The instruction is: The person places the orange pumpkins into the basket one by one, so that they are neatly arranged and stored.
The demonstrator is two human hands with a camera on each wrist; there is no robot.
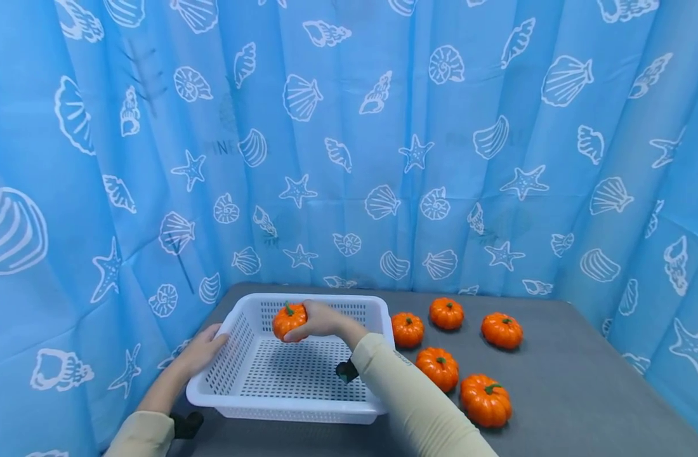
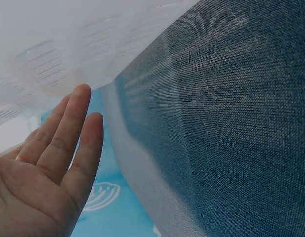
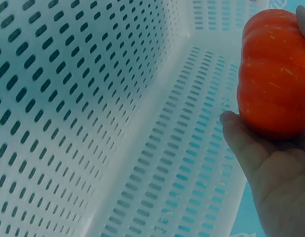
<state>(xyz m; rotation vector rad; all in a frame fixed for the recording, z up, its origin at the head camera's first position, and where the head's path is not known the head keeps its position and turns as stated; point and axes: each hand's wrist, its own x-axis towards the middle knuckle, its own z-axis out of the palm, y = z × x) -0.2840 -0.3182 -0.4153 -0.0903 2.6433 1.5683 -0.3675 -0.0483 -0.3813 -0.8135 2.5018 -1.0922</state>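
Note:
A small orange toy pumpkin [image 1: 289, 322] with a green stem is gripped in my right hand [image 1: 322, 319], over the inside of a white plastic basket [image 1: 292, 406]. In the right wrist view the fingers and thumb lie on either side of the pumpkin [image 3: 273, 74], above the slotted basket floor [image 3: 167, 163]. My left hand [image 1: 199, 350] is at the basket's left rim. The left wrist view shows its fingers [image 2: 63, 140] nearly straight beside the basket's outer wall [image 2: 68, 54].
Several more orange pumpkins [image 1: 502, 331] sit on the grey table [image 1: 577, 381] to the right of the basket, one [image 1: 408, 330] close by its right wall. A blue curtain [image 1: 349, 158] with white shell prints hangs behind and along the sides.

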